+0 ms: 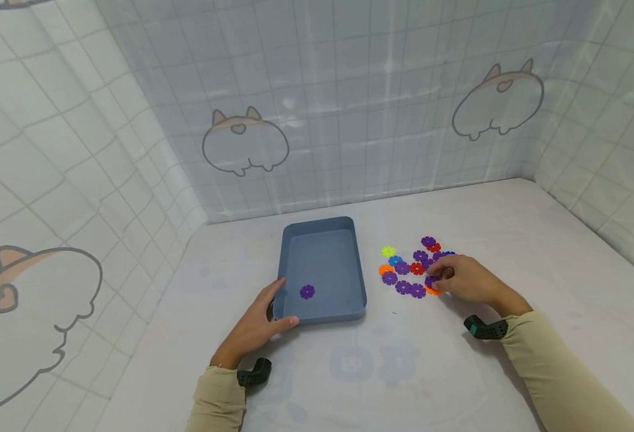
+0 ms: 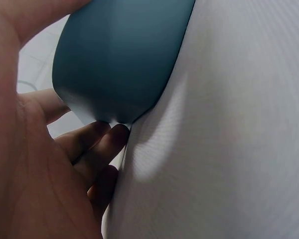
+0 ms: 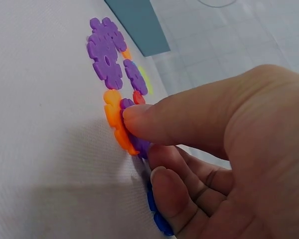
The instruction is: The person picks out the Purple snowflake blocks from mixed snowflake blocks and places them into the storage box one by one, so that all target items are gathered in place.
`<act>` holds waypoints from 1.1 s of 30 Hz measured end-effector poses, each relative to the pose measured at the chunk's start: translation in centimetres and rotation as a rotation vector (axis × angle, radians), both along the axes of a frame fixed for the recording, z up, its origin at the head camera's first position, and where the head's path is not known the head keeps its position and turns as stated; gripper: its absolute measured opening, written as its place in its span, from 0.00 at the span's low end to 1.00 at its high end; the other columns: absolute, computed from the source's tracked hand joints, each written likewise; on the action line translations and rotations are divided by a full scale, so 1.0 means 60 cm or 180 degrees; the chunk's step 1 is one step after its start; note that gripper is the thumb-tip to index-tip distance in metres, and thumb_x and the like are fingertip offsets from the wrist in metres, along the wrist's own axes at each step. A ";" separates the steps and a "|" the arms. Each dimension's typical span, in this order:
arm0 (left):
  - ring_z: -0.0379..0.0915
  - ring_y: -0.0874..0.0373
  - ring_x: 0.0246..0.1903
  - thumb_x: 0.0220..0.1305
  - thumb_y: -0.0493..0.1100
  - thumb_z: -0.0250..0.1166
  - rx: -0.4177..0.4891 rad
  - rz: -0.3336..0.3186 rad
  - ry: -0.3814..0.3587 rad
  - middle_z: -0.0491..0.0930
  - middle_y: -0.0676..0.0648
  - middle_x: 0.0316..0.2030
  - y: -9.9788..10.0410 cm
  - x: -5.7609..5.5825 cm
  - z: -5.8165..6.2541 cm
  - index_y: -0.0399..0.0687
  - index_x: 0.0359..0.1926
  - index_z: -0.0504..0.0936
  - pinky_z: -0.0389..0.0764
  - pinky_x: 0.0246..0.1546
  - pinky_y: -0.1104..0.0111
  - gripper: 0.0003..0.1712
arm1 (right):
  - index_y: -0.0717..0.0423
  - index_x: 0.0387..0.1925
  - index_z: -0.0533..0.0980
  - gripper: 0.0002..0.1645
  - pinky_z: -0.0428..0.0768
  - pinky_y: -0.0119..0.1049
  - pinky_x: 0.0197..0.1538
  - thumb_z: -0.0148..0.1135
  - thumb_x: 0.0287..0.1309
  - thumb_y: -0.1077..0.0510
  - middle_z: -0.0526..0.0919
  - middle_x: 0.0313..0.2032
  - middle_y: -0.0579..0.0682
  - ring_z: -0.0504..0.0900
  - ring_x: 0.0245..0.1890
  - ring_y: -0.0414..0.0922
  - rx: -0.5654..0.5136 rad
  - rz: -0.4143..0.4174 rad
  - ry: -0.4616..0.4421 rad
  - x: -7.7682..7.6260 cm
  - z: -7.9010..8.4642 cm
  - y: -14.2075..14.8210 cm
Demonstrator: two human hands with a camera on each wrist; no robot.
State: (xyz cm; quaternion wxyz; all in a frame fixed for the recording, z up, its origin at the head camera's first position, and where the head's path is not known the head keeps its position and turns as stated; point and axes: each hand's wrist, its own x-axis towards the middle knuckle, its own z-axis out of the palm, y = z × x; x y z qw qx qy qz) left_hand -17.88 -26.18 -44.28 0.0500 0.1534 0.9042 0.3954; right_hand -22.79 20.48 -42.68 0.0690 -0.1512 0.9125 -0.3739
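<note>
My left hand (image 1: pixel 254 327) grips the near left corner of a blue-grey tray (image 1: pixel 324 258), its thumb over the rim. In the left wrist view, several fingers curl at the outside of the tray (image 2: pixel 122 55), near its bottom edge. One purple snowflake disc (image 1: pixel 307 291) lies inside the tray, toward its near end. To the right, my right hand (image 1: pixel 470 279) pinches a purple snowflake disc (image 3: pixel 138 144) between thumb and fingers. That piece overlaps an orange disc (image 3: pixel 119 124) lying on the cloth. A dark blue disc (image 3: pixel 159 214) is under the lower fingers.
Several more snowflake discs lie right of the tray: purple (image 1: pixel 403 287), red (image 1: pixel 417 269), light blue (image 1: pixel 395 261), orange (image 1: pixel 385 270) and yellow-green (image 1: pixel 388 251). White cloth (image 1: pixel 381 378) covers the table. Tile-patterned curtains (image 1: pixel 327 132) stand behind and at both sides.
</note>
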 end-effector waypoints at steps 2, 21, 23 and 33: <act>0.41 0.43 0.76 0.63 0.61 0.68 -0.0001 -0.0001 -0.0006 0.46 0.45 0.78 0.000 0.000 0.000 0.58 0.80 0.49 0.50 0.70 0.39 0.53 | 0.59 0.48 0.82 0.13 0.76 0.40 0.36 0.66 0.60 0.64 0.77 0.35 0.50 0.73 0.37 0.49 0.0008 -0.0001 -0.0003 0.000 0.000 -0.001; 0.41 0.43 0.76 0.63 0.62 0.69 -0.0022 0.0009 0.0001 0.46 0.45 0.78 -0.002 -0.001 -0.002 0.58 0.80 0.49 0.50 0.70 0.39 0.54 | 0.58 0.46 0.83 0.12 0.75 0.38 0.34 0.68 0.62 0.58 0.76 0.33 0.50 0.73 0.35 0.48 -0.0030 -0.0159 0.0022 -0.002 -0.002 -0.001; 0.41 0.43 0.76 0.63 0.62 0.69 -0.0023 0.0007 0.0007 0.46 0.45 0.78 -0.002 -0.002 -0.002 0.58 0.80 0.49 0.50 0.70 0.39 0.54 | 0.58 0.47 0.83 0.13 0.75 0.37 0.33 0.68 0.62 0.57 0.76 0.32 0.50 0.73 0.34 0.48 -0.0039 -0.0164 0.0023 -0.003 -0.003 -0.001; 0.41 0.43 0.76 0.63 0.62 0.68 -0.0028 0.0017 -0.0006 0.46 0.45 0.78 -0.001 -0.001 -0.003 0.59 0.80 0.49 0.50 0.70 0.39 0.53 | 0.58 0.47 0.82 0.13 0.75 0.37 0.31 0.66 0.64 0.56 0.76 0.31 0.50 0.74 0.31 0.47 -0.0076 -0.0206 0.0019 -0.005 -0.006 0.000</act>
